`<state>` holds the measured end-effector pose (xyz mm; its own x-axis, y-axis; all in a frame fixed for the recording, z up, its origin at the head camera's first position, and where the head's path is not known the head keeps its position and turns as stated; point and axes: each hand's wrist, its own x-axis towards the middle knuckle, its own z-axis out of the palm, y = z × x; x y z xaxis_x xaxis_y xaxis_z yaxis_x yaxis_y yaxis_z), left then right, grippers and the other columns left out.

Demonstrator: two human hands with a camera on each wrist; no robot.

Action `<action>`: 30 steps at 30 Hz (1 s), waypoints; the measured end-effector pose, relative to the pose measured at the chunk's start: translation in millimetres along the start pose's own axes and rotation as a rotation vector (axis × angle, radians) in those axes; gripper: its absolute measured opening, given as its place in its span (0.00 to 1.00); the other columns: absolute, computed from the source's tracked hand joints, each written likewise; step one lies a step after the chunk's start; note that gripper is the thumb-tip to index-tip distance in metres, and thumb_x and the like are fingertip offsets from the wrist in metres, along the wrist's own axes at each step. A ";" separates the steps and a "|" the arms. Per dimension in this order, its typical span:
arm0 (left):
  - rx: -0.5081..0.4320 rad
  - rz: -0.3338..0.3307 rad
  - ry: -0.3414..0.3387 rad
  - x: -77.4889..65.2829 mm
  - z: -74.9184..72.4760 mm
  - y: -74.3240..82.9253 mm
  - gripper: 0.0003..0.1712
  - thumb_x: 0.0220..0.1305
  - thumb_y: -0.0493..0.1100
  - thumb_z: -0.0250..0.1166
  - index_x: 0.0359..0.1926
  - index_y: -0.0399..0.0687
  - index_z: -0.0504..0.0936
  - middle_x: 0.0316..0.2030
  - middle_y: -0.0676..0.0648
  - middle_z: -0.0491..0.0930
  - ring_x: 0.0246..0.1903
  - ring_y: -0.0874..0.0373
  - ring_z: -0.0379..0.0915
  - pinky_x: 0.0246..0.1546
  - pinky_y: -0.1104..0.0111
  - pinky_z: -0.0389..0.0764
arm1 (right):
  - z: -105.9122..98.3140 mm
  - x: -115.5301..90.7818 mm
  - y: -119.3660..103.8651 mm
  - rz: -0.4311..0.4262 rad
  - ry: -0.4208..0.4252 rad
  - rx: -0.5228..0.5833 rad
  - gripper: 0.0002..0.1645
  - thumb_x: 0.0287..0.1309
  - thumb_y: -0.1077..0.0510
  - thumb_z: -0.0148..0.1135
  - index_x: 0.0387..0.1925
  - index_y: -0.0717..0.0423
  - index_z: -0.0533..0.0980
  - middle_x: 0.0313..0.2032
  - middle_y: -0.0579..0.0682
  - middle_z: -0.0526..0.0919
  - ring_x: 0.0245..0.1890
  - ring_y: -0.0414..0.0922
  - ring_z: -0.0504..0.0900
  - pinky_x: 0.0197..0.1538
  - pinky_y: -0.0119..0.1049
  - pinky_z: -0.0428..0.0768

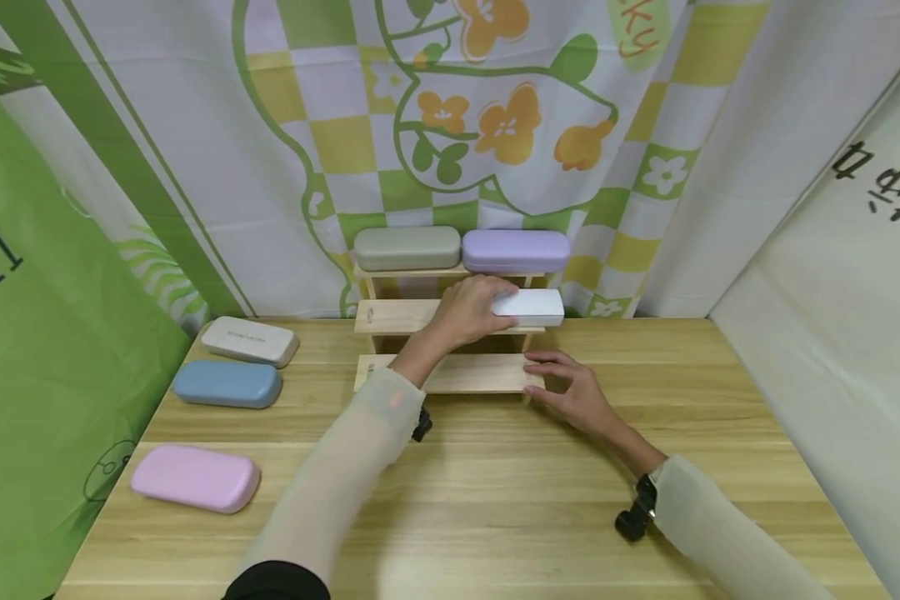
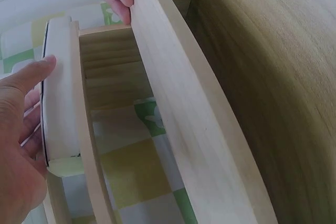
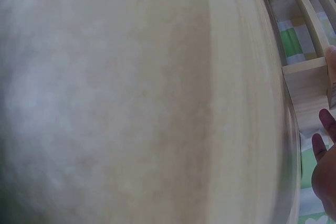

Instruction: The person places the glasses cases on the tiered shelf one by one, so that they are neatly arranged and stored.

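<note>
My left hand (image 1: 468, 310) grips a white box-shaped case (image 1: 537, 307) at the right end of the middle step of a small wooden display rack (image 1: 397, 317). In the left wrist view, the thumb lies on one side of the white case (image 2: 59, 93), with the other fingers behind it. My right hand (image 1: 573, 396) holds the right end of the lowest step, thumb at its front edge and fingertips at the back. A grey-green glasses case (image 1: 407, 248) and a purple glasses case (image 1: 516, 250) sit side by side on the top step.
Left on the wooden table (image 1: 480, 517) lie an off-white glasses case (image 1: 250, 341), a blue glasses case (image 1: 227, 384) and a pink glasses case (image 1: 195, 478). A patterned curtain (image 1: 345, 100) hangs close behind the rack, with green cloth (image 1: 37, 333) at the left.
</note>
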<state>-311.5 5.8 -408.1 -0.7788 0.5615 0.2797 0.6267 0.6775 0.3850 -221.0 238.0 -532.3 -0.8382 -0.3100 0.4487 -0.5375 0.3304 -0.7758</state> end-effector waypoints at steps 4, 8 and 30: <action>-0.003 0.018 0.021 -3.2 -3.9 -0.1 0.30 0.60 0.54 0.80 0.61 0.50 0.87 0.58 0.49 0.87 0.54 0.53 0.83 0.51 0.59 0.85 | -0.3 -0.2 0.9 -0.005 0.004 -0.005 0.21 0.55 0.71 0.78 0.51 0.71 0.85 0.60 0.62 0.84 0.65 0.61 0.78 0.74 0.26 0.64; -0.014 0.027 0.036 -8.0 -8.0 -0.9 0.30 0.61 0.54 0.80 0.61 0.50 0.87 0.59 0.49 0.86 0.56 0.53 0.83 0.53 0.60 0.85 | -0.7 -0.5 1.1 -0.004 0.004 -0.011 0.21 0.55 0.71 0.78 0.51 0.71 0.85 0.61 0.61 0.84 0.65 0.61 0.78 0.74 0.26 0.64; -0.017 0.113 0.077 -54.3 -36.7 -8.7 0.32 0.61 0.55 0.80 0.63 0.49 0.86 0.62 0.48 0.85 0.63 0.51 0.80 0.57 0.58 0.84 | 0.3 0.3 -1.3 -0.011 0.015 -0.009 0.20 0.55 0.71 0.78 0.51 0.68 0.86 0.60 0.63 0.84 0.64 0.62 0.78 0.73 0.25 0.64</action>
<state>-275.7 -48.0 -394.4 -0.7032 0.5953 0.3888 0.7108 0.6033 0.3618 -220.5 237.2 -531.3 -0.8338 -0.2997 0.4637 -0.5471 0.3352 -0.7671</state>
